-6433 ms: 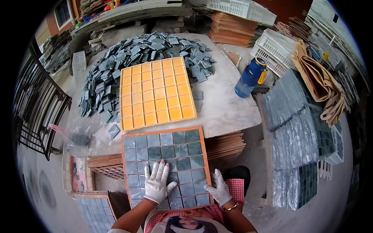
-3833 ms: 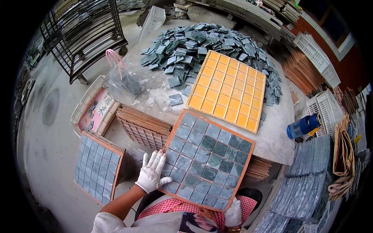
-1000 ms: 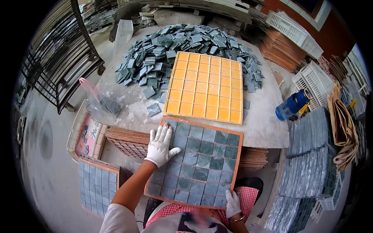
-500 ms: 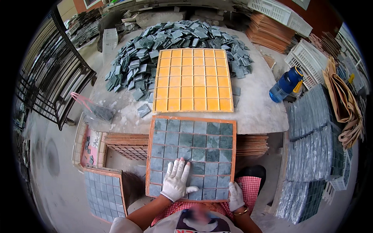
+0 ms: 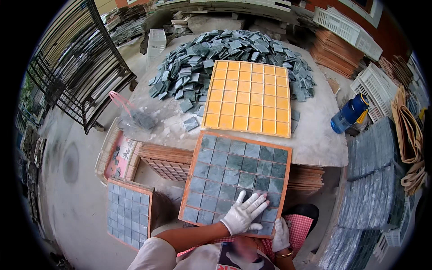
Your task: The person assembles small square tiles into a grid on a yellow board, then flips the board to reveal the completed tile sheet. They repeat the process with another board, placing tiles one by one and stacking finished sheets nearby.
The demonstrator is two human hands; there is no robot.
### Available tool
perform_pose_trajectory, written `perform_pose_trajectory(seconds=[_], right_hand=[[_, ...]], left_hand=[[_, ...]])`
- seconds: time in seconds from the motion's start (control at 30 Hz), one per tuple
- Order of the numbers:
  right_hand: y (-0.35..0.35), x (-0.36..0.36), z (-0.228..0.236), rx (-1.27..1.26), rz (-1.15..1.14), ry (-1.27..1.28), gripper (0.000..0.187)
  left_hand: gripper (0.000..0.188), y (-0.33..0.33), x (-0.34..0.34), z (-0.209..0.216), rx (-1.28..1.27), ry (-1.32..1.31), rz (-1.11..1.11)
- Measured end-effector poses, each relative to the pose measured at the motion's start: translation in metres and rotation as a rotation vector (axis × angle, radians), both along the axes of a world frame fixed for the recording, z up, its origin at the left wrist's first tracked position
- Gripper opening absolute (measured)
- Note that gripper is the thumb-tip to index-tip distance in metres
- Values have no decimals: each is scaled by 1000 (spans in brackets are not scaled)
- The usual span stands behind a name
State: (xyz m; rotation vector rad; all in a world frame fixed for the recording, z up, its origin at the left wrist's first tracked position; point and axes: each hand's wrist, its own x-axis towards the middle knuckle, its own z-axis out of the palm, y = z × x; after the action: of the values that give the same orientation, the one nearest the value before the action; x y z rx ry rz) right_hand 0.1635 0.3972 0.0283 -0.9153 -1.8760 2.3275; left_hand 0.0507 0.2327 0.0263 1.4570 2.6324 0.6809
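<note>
A tray of grey-green stone tiles [image 5: 225, 162] with an orange-brown rim lies in front of me, its far edge by the table. My left hand [image 5: 243, 215], in a white glove with bare fingertips, rests flat on the tiles near the lower right, fingers spread. At the tray's near right corner, my right hand [image 5: 281, 236] grips the rim, its fingers partly hidden. Beyond the tray, a yellow grid mould [image 5: 247, 96] with square pockets lies on the table against a heap of loose tiles [image 5: 193, 74].
The pale table [image 5: 321, 146] also carries a blue bottle [image 5: 348, 114] and a clear bag [image 5: 137, 121]. Another tiled tray [image 5: 128, 213] sits at lower left, beside a crate [image 5: 108, 144]. Wrapped tile stacks [image 5: 369, 193] stand at right. A black metal rack [image 5: 85, 67] stands far left.
My left hand has slid rightward over the tiles, from the lower middle toward the lower right. My right hand keeps its hold on the corner. The whole view has shifted and tilted slightly.
</note>
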Motion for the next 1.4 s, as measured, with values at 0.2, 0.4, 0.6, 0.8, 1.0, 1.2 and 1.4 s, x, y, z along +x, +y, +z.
perform_pose_trajectory(seconds=[0.2, 0.4, 0.6, 0.8, 1.0, 1.2, 1.4], right_hand=[[4, 1, -9, 19, 47, -31, 33], [2, 8, -14, 87, 24, 17, 32], [1, 2, -14, 116, 34, -28, 30], [4, 5, -26, 135, 36, -54, 30], [5, 4, -29, 209, 15, -92, 35], [-4, -3, -18, 134, 5, -95, 31], [20, 16, -43, 46, 67, -197, 35]], left_hand=[[80, -8, 20, -8, -107, -72, -215], [79, -48, 2, 2, -4, -63, -85], [80, -158, 13, 4, -224, 87, 323], [77, -145, -7, 7, -329, 104, 341], [84, -93, -17, 5, -228, 79, 142], [78, -4, 14, -9, -53, -39, -243], [66, -60, -17, 21, 255, 36, 344]])
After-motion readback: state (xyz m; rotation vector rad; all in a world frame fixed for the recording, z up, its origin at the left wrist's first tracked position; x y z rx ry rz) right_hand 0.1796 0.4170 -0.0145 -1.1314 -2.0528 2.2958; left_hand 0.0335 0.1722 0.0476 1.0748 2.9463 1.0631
